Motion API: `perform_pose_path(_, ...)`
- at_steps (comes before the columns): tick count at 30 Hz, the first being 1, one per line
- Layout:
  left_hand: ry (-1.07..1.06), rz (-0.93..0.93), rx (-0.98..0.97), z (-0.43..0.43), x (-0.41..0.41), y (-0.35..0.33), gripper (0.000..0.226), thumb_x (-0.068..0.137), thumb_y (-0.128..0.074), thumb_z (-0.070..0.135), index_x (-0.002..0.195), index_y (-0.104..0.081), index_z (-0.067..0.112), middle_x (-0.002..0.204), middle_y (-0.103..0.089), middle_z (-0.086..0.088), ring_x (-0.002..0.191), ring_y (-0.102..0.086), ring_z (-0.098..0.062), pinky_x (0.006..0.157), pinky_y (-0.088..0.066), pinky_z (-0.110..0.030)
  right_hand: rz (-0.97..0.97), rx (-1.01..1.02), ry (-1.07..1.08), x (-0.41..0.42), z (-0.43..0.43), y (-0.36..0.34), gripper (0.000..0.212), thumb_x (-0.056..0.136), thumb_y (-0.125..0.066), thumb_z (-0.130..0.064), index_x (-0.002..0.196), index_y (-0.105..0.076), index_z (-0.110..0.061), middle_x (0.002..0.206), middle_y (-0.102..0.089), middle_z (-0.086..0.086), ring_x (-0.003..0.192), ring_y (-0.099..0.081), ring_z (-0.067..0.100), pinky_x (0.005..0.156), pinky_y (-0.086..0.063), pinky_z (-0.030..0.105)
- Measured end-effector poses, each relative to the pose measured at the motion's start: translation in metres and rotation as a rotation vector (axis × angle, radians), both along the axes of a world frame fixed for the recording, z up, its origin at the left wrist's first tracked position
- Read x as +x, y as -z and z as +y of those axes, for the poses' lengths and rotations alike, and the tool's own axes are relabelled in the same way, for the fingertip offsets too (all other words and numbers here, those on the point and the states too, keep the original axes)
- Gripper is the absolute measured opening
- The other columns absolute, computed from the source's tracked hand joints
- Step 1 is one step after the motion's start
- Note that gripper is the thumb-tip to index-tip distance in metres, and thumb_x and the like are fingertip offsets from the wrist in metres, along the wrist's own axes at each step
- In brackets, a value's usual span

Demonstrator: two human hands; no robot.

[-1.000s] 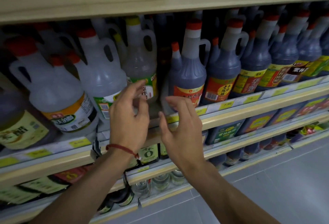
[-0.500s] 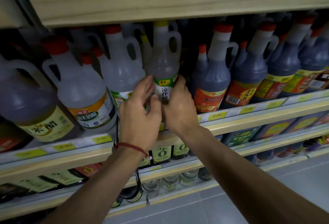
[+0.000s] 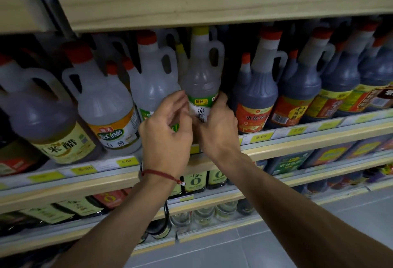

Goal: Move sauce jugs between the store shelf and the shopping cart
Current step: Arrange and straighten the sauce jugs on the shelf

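Yellow-capped jug (image 3: 202, 80) stood on the shelf (image 3: 297, 148), right hand (image 3: 217, 127) curled round its right side, left hand (image 3: 165, 133) held its left side, dark jug (image 3: 255, 89) just right of it.

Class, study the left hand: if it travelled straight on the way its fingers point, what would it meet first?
Probably the yellow-capped jug, gripped by the right hand: the left hand aims at the label's left edge. Whether it touches the jug is unclear.
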State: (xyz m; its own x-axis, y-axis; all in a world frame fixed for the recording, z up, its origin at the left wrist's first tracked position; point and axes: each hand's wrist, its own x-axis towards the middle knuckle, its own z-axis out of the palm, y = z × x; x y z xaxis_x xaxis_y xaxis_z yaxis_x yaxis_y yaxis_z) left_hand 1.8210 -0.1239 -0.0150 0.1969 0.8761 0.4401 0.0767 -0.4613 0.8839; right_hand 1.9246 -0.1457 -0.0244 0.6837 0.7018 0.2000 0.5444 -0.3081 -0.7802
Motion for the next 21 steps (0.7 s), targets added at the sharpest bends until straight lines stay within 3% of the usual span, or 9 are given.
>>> perform_pose_path(4, -0.062, 0.022, 0.065, -0.007, -0.003, -0.007, 0.035, 0.097, -0.063, 0.006, 0.131, -0.067, 0.015, 0.123, -0.070, 0.010, 0.111, -0.066, 0.003, 0.099, -0.054, -0.023, -0.001, 0.017, 0.018, -0.003, -0.008, -0.001, 0.070, 0.086, -0.081, -0.044, 0.135, -0.041, -0.016, 0.121, -0.069, 0.008, 0.111, -0.067, 0.036, 0.089, -0.056, 0.047)
perform_pose_path(8, -0.080, 0.116, 0.170, -0.001, -0.001, -0.015, 0.042, 0.099, -0.060, 0.013, 0.140, -0.058, 0.021, 0.125, -0.064, 0.017, 0.106, -0.069, -0.004, 0.094, -0.058, -0.031, 0.003, 0.050, 0.010, -0.005, -0.019, 0.000, 0.069, 0.085, -0.081, -0.041, 0.136, -0.042, -0.016, 0.121, -0.068, 0.008, 0.109, -0.067, 0.036, 0.089, -0.056, 0.049)
perform_pose_path(12, -0.117, 0.233, 0.182, 0.000, 0.006, -0.022, 0.045, 0.102, -0.051, 0.010, 0.147, -0.047, 0.016, 0.139, -0.059, 0.003, 0.114, -0.062, -0.009, 0.097, -0.041, -0.008, -0.005, 0.041, -0.039, -0.002, -0.028, 0.000, 0.071, 0.083, -0.082, -0.040, 0.135, -0.041, -0.017, 0.120, -0.068, 0.007, 0.108, -0.067, 0.032, 0.089, -0.057, 0.049)
perform_pose_path(14, -0.128, 0.295, 0.159, -0.003, 0.011, -0.023, 0.045, 0.105, -0.047, 0.014, 0.150, -0.045, 0.017, 0.138, -0.054, -0.002, 0.121, -0.056, -0.016, 0.094, -0.035, -0.009, -0.020, 0.036, -0.071, 0.001, -0.032, 0.000, 0.068, 0.083, -0.082, -0.039, 0.134, -0.041, -0.018, 0.119, -0.069, 0.005, 0.106, -0.068, 0.030, 0.089, -0.057, 0.047)
perform_pose_path(17, -0.166, 0.336, 0.111, -0.006, 0.016, -0.027, 0.044, 0.106, -0.045, 0.025, 0.150, -0.046, 0.025, 0.132, -0.052, -0.003, 0.116, -0.055, -0.017, 0.086, -0.034, -0.014, -0.037, 0.018, -0.107, 0.005, -0.038, 0.000, 0.069, 0.083, -0.083, -0.040, 0.134, -0.041, -0.018, 0.120, -0.069, 0.004, 0.107, -0.067, 0.030, 0.089, -0.056, 0.044)
perform_pose_path(21, -0.195, 0.305, 0.077, -0.007, 0.020, -0.032, 0.042, 0.104, -0.051, 0.035, 0.145, -0.049, 0.027, 0.135, -0.052, 0.001, 0.108, -0.063, -0.022, 0.083, -0.048, -0.031, -0.040, 0.015, -0.138, 0.009, -0.043, -0.001, 0.070, 0.082, -0.084, -0.040, 0.135, -0.043, -0.018, 0.118, -0.070, 0.006, 0.106, -0.067, 0.032, 0.088, -0.057, 0.046)
